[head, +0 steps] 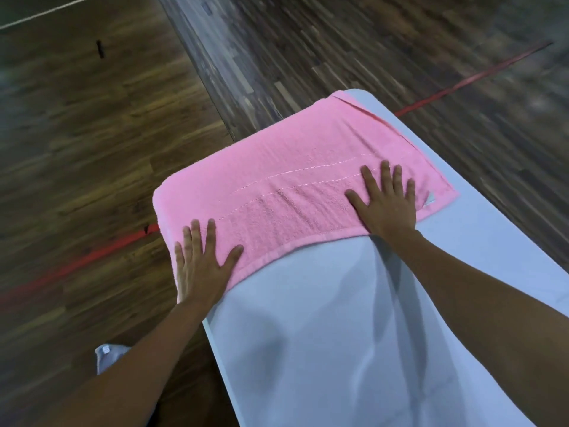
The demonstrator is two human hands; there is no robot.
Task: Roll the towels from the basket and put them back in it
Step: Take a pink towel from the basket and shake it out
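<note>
Both hands (pixel 201 266) (pixel 385 206) flat on pink towel (pixel 292 167)

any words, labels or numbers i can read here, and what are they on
No text here can be read.
On the towel, the corner tag: too small and blurred to read.
On the grey item at lower left, the white label: blurred, unreadable.
</note>
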